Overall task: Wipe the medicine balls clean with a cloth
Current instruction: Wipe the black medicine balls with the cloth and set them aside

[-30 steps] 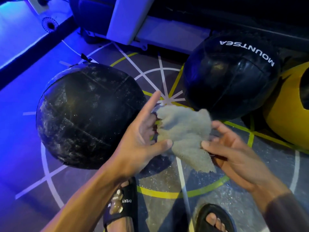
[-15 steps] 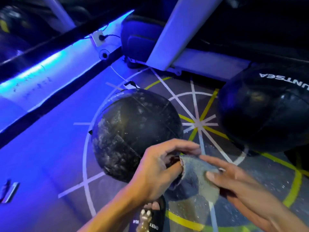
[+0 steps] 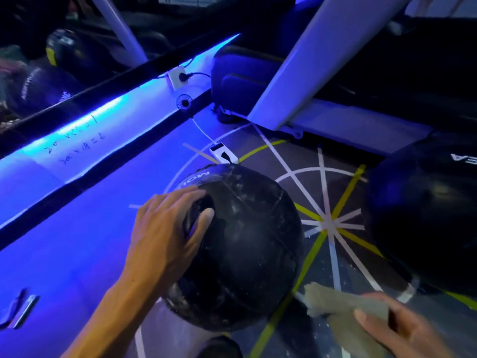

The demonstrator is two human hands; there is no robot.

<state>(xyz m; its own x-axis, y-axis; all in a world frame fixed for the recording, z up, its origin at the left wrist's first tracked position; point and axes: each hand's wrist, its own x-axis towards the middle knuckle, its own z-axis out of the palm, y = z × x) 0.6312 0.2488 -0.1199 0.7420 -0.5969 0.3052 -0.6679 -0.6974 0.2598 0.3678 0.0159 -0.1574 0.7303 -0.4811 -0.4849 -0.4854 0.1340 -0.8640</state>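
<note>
A dusty black medicine ball (image 3: 247,249) sits on the marked floor in the middle of the view. My left hand (image 3: 165,233) rests on its upper left side, fingers spread over the surface. A grey cloth (image 3: 333,303) hangs at the lower right, held by my right hand (image 3: 397,332), whose thumb presses it against the fingers. The cloth is apart from the dusty ball. A second, cleaner black medicine ball (image 3: 426,218) with white lettering lies at the right edge.
A white power strip (image 3: 223,152) with a cable lies just behind the dusty ball. A white machine frame (image 3: 291,73) slants above. A blue-lit wall strip (image 3: 77,140) runs along the left. More balls (image 3: 41,83) sit behind it. A sandal (image 3: 222,347) shows at the bottom.
My left hand let go of the cloth and moved onto the dusty ball. The cloth stays in my right hand, now lower right. The view swung left and up.
</note>
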